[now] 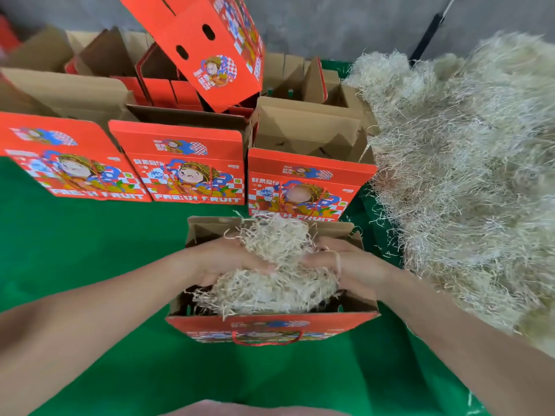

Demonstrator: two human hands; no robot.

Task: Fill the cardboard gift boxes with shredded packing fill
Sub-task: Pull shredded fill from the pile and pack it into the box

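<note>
- Fill (274,244), a pale clump of thin, curly shreds, is at lower centre of the frame, squeezed between both hands right over the box (270,325). More of it lies heaped inside, so I judge this box nearly full.
- Left hand (228,259) curls its fingers round the clump's left side and right hand (345,262) curls round its right side. Both are clamped on the fill, probably because such loose, springy strands scatter unless they are pressed from two sides.
- The box stands upright close to the person with its top flaps spread, which keeps the mouth wide for stuffing. It is brown corrugated card inside and glossy red print outside, with a red cord handle (267,342) on the near face.
- Pile (465,175) of the same straw-like shreds fills the right of the frame, near the box and seemingly within easy reach.
- Open box (309,175), just behind at centre, shows only bare card inside and looks unfilled.
- Cloth (90,250), smooth and green, covers the surface, and stray shreds lie on it beside the pile.
</note>
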